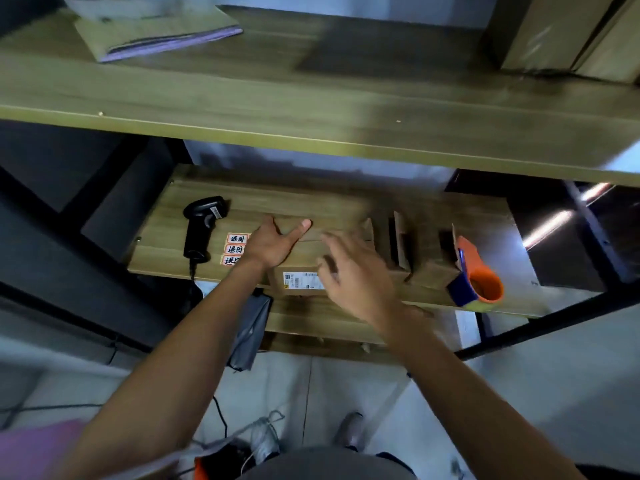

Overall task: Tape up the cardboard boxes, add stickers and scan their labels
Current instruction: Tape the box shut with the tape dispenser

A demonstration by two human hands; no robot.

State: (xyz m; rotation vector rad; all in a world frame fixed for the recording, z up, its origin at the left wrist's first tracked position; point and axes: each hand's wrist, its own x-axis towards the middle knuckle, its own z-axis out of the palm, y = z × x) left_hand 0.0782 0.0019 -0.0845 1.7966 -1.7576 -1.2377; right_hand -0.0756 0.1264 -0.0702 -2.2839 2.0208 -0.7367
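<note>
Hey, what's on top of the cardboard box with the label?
The left hand rests flat on the cardboard box. The blurred right hand covers its right part, so anything there is hidden.

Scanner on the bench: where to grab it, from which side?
Wrap the scanner by its straight handle, coming from above at the near edge. It lies flat, head away, handle pointing toward the person, cable trailing off the edge. The left hand is nearer.
</note>
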